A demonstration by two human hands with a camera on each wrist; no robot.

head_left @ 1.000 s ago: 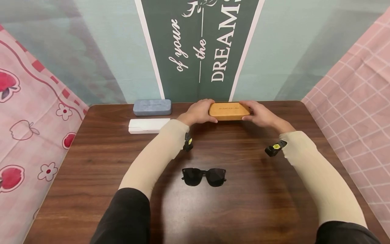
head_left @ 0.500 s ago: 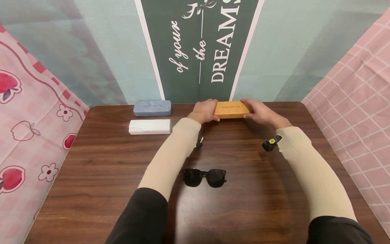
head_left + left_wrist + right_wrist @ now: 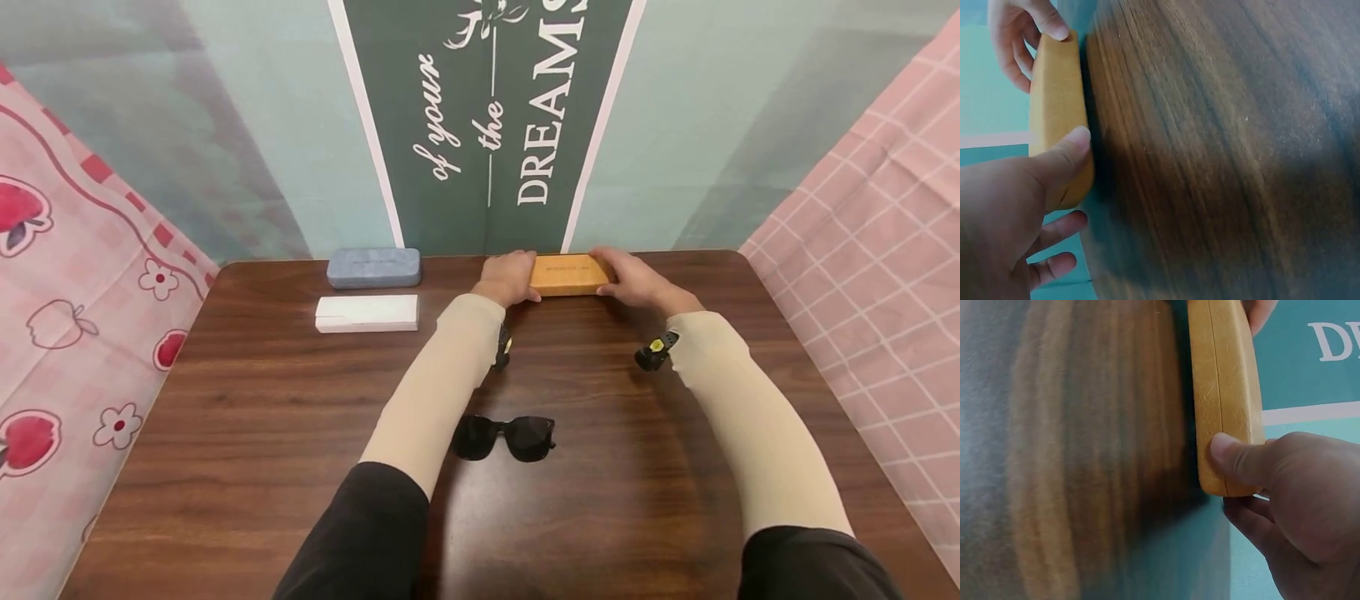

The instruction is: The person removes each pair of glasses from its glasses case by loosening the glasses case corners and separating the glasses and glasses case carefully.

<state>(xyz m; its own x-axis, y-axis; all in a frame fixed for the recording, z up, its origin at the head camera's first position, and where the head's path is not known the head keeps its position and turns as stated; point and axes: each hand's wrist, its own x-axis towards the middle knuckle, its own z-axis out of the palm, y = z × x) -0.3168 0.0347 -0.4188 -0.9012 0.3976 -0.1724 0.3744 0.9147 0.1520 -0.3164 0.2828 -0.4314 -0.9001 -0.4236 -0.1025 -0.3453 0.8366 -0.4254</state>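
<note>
A mustard-yellow glasses case (image 3: 572, 277) lies lengthwise at the back of the wooden table, close to the wall. At its left end my left hand (image 3: 510, 277) grips it, thumb on the front side, as the left wrist view also shows. My right hand (image 3: 636, 279) holds the opposite end; in the right wrist view its thumb (image 3: 1229, 450) presses the front face across the lid seam. The lid is down. Black sunglasses (image 3: 528, 437) lie nearer to me on the table, their left edge overlapped by my left sleeve.
Left of my hands, a blue glasses case (image 3: 374, 268) sits along the back edge. In front of it lies a white box (image 3: 367, 313). A printed cloth wall (image 3: 675, 125) rises behind the table (image 3: 225, 433), with pink cloths at both sides.
The yellow glasses case has shifted slightly to the right in both hands. My left hand and forearm have moved right, and the sleeve now overlaps the sunglasses' left edge.
</note>
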